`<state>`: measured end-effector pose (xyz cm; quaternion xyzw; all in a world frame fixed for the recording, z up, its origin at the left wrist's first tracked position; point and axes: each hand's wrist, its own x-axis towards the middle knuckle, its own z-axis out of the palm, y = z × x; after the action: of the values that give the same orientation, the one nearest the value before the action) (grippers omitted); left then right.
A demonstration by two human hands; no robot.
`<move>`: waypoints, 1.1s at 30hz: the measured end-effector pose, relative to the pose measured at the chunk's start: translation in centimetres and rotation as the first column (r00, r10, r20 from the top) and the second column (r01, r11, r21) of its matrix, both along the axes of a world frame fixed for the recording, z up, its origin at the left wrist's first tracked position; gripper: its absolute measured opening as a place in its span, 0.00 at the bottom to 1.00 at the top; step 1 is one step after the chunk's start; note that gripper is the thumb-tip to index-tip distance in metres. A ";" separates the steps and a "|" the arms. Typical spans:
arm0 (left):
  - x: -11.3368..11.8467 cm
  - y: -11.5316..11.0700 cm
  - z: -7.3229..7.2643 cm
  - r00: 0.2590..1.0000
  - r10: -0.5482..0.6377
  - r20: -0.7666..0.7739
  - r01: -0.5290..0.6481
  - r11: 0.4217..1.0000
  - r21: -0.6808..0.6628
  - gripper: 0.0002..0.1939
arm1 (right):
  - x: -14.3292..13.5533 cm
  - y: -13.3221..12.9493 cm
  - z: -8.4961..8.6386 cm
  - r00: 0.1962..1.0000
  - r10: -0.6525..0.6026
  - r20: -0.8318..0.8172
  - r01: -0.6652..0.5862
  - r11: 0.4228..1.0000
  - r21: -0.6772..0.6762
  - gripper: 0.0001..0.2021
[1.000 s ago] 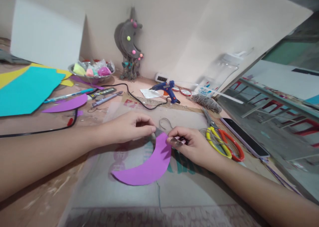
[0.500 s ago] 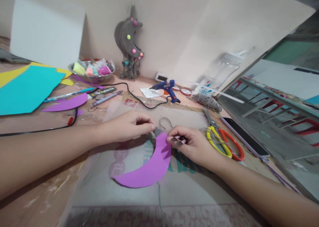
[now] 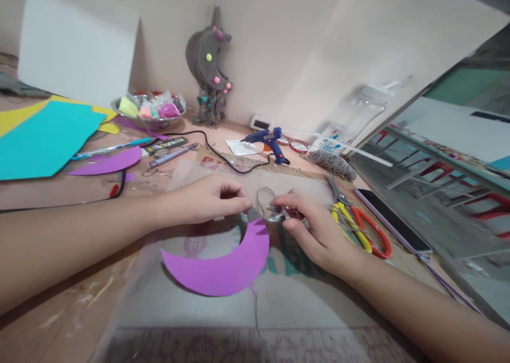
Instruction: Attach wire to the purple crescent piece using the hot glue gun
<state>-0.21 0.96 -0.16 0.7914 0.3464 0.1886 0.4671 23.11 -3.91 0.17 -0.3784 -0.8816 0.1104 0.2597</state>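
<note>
A purple crescent moon point(image 3: 223, 272) cut from paper or foam sheet hangs just over the plastic-covered board, its upper tip wrapped in grey yarn point(image 3: 252, 214). That wrapped tip is pinched between the thumb and fingers of my left hand point(image 3: 227, 197). My right hand point(image 3: 308, 222), to the right of the tip, is closed on a small object with a shiny metal end and a dark red part point(image 3: 292, 212); its kind is unclear. A loop of grey yarn point(image 3: 263, 192) stands up between my hands, and a thin strand trails below the crescent.
Behind my hands lies a blue glue gun point(image 3: 268, 138) with its cable. Scissors point(image 3: 360, 227), a phone point(image 3: 390, 218) and a grey yarn bundle point(image 3: 332, 163) are at right. Turquoise sheets point(image 3: 48, 140), pens and a clay bowl point(image 3: 149, 119) are at left. A decorated grey moon point(image 3: 207, 60) stands at the back.
My right hand has let go of the crescent's edge and moved slightly right and up. The crescent has swung, its lower tip going left and up. My left hand keeps its pinch.
</note>
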 end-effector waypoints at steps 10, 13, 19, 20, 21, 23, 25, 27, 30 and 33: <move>0.1 -0.1 -0.1 0.992 -0.091 -0.093 0.102 0.986 0.129 0.13 | -0.2 0.4 -0.1 0.979 -0.033 0.199 -0.010 0.978 0.207 0.12; 0.1 -0.1 -0.1 0.992 -0.091 -0.086 0.102 0.987 0.128 0.13 | -0.3 0.4 -0.2 0.972 -0.033 0.234 -0.017 0.978 0.210 0.12; 0.1 -0.1 0.0 0.994 -0.078 -0.082 0.085 0.991 0.098 0.13 | -0.4 0.4 -0.2 0.972 -0.033 0.233 -0.024 0.971 0.239 0.12; 0.1 -0.1 0.0 0.994 -0.079 -0.080 0.087 0.992 0.095 0.13 | -0.4 0.4 -0.2 0.971 -0.036 0.234 -0.022 0.971 0.240 0.12; 0.1 -0.1 0.0 0.994 -0.081 -0.078 0.088 0.992 0.094 0.13 | -0.4 0.4 -0.2 0.971 -0.038 0.235 -0.020 0.971 0.239 0.12; 0.1 -0.1 -0.1 0.994 -0.082 -0.070 0.089 0.991 0.096 0.13 | -0.3 0.4 -0.2 0.971 -0.039 0.237 -0.019 0.971 0.237 0.12; 0.1 -0.1 -0.1 0.995 -0.082 -0.062 0.088 0.991 0.098 0.12 | -0.3 0.4 -0.3 0.970 -0.040 0.238 -0.016 0.973 0.231 0.12; 0.0 -0.1 -0.2 0.995 -0.084 -0.057 0.089 0.992 0.089 0.13 | -0.3 0.4 -0.3 0.969 -0.046 0.242 -0.012 0.973 0.232 0.12; 0.0 -0.1 -0.1 0.995 -0.078 -0.062 0.082 0.995 0.061 0.14 | -0.3 0.4 -0.3 0.965 -0.061 0.255 -0.006 0.967 0.255 0.12; 0.1 -0.1 0.0 0.995 -0.075 -0.059 0.077 0.996 0.037 0.13 | -0.4 0.4 -0.2 0.961 -0.069 0.267 -0.008 0.961 0.277 0.11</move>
<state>-0.15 0.88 -0.19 0.8182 0.3255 0.1544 0.4481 22.73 -3.55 -0.05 -0.3641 -0.9097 -0.0705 0.1869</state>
